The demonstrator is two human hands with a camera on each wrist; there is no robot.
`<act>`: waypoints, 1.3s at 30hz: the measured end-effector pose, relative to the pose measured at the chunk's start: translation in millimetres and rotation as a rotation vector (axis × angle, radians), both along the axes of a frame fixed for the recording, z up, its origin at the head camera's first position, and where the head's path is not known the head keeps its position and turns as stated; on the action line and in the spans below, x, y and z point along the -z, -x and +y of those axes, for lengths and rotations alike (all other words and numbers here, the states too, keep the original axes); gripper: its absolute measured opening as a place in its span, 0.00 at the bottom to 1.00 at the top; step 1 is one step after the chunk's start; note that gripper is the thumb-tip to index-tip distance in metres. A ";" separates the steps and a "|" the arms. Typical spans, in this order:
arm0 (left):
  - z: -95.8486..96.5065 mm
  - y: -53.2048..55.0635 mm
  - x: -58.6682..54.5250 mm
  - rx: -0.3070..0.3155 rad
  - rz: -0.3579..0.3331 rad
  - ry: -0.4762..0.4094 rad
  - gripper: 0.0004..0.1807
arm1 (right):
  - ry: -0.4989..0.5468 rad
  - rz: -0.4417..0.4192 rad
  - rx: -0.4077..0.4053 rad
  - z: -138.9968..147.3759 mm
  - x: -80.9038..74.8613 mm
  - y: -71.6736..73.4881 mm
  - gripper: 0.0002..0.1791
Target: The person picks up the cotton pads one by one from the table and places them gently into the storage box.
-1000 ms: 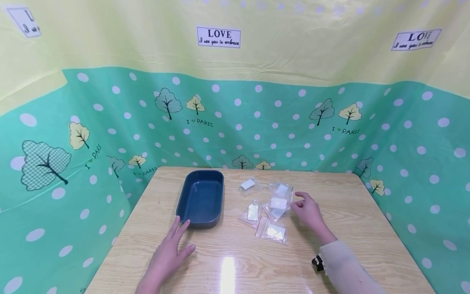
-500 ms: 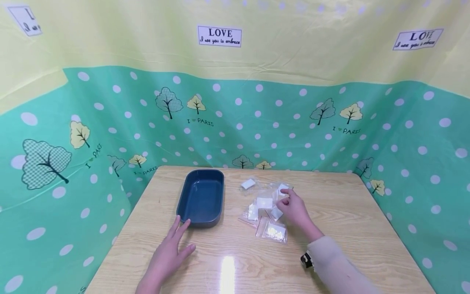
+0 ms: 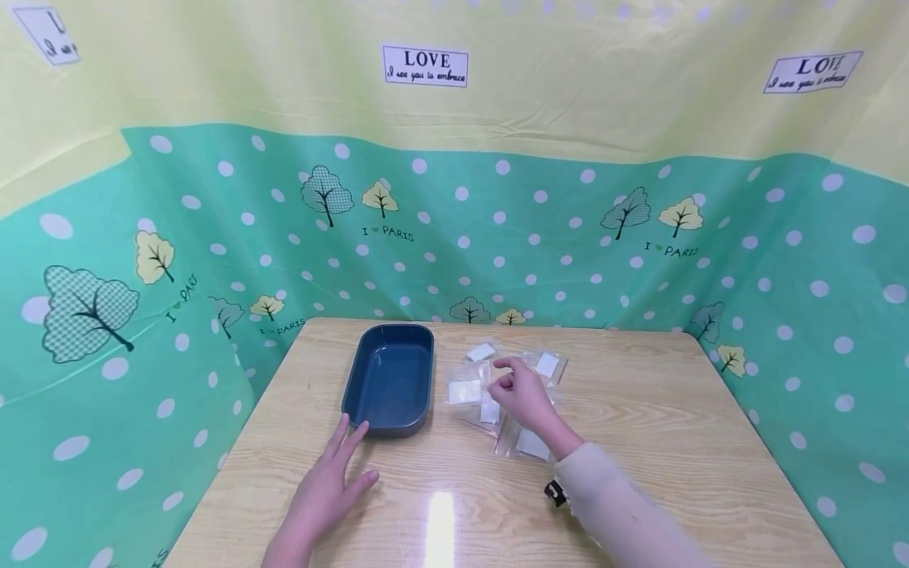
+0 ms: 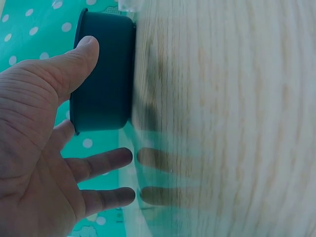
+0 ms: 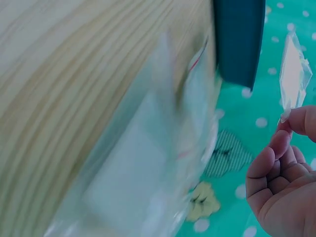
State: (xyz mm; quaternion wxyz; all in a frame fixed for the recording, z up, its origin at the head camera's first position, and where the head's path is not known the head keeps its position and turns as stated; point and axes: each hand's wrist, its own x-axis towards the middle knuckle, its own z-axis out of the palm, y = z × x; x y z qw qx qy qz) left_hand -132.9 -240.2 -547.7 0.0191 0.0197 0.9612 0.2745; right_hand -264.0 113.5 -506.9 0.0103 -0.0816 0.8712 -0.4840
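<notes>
My left hand (image 3: 321, 493) reaches to the near left corner of a dark blue rectangular dish (image 3: 398, 426), its fingers spread and fairly straight. In the left wrist view the thumb lies along the dish wall (image 4: 106, 79), and two fingers extend past the corner. My right hand (image 3: 524, 397) pinches the edge of a small clear plastic bag (image 3: 465, 392) with a white insert, held above the other bags. The right wrist view shows that bag (image 5: 292, 76) between thumb and index finger, with the other fingers curled in.
Several similar clear bags lie on the wooden table (image 3: 639, 442): one at the back (image 3: 480, 353), a bag behind the right hand (image 3: 548, 364), a bag under the held one (image 3: 490, 412) and a nearer bag (image 3: 533, 444). A patterned curtain (image 3: 497, 237) surrounds the table.
My right hand has moved left with the pinched bag, from the right side of the bags toward the dish. The left hand and the dish have stayed in place.
</notes>
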 end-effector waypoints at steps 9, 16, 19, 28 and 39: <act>1.1 -0.8 -1.1 -0.003 0.000 0.010 0.47 | 0.006 0.022 -0.110 -53.2 -7.7 2.4 0.27; 0.1 -1.9 -2.0 -0.010 -0.016 0.017 0.47 | -0.017 -0.001 -0.069 -91.0 -9.0 2.3 0.25; -0.5 -1.3 -1.0 -0.009 0.001 0.020 0.47 | 0.000 -0.013 -0.052 -102.4 -9.2 1.9 0.23; 1.4 0.9 -0.4 -0.003 0.021 0.018 0.48 | 0.010 -0.026 -0.072 -104.4 -1.3 -4.2 0.18; 1.6 1.8 -0.4 0.006 0.037 0.021 0.47 | 0.033 -0.054 -0.093 -91.8 13.0 -6.0 0.19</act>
